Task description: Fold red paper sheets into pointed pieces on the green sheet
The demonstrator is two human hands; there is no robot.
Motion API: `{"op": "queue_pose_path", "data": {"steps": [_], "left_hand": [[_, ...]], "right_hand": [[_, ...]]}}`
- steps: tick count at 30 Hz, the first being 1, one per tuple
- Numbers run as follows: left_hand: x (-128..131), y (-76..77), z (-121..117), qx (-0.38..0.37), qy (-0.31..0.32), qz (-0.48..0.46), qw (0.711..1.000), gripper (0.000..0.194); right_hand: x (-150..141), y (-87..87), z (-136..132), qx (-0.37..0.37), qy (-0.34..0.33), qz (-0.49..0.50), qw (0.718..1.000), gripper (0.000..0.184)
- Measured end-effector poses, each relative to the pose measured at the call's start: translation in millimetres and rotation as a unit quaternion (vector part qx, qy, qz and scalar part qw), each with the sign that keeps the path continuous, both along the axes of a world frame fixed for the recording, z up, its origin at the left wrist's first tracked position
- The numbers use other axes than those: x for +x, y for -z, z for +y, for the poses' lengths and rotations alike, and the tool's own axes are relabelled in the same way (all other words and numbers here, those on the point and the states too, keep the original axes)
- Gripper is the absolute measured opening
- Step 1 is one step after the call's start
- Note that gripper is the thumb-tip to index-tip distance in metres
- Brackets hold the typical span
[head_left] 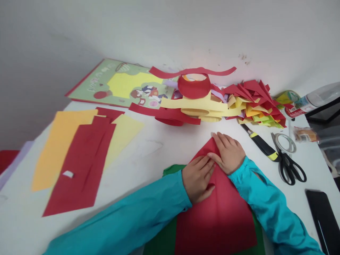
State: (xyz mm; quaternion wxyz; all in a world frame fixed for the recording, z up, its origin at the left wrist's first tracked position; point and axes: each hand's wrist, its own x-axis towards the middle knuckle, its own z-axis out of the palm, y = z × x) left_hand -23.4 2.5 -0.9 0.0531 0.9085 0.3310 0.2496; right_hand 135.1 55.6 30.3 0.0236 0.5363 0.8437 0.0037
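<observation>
A red sheet of paper [217,223] lies before me, with a crease line down its middle and its far end folded to a point. Under it shows a green sheet [159,239]. My left hand [200,179] rests on the red paper, its fingers stretched out flat towards the crease. Along the right edge of the folded point lies my right hand [230,152], fingers extended to the tip and thumb reaching over to the left fingers. Both hands press on the paper; neither is closed round it.
Red paper pieces [79,152] and an orange sheet [65,141] lie left. Behind are a picture book [90,79], paper rings with strips [193,86] and a scrap pile [257,102]. At right are a utility knife [262,145], scissors [289,168], tape [292,143] and a phone [322,217].
</observation>
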Motion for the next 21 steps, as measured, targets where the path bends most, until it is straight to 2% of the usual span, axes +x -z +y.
{"op": "queue_pose_path", "data": {"steps": [6, 16, 21], "left_hand": [[0.4, 1.8, -0.1, -0.009, 0.004, -0.001, 1.000, 0.047], [0.1, 1.8, 0.3, -0.001, 0.006, 0.000, 1.000, 0.048], [2.4, 9.7, 0.7, 0.025, -0.002, -0.025, 0.999, 0.046]], "right_hand": [[-2.2, 0.5, -4.3, -0.004, -0.011, -0.040, 0.999, 0.061], [-2.9, 3.2, -5.2, -0.001, -0.010, -0.039, 0.999, 0.062], [-3.0, 3.8, -5.7, -0.001, -0.009, -0.038, 0.999, 0.061]]}}
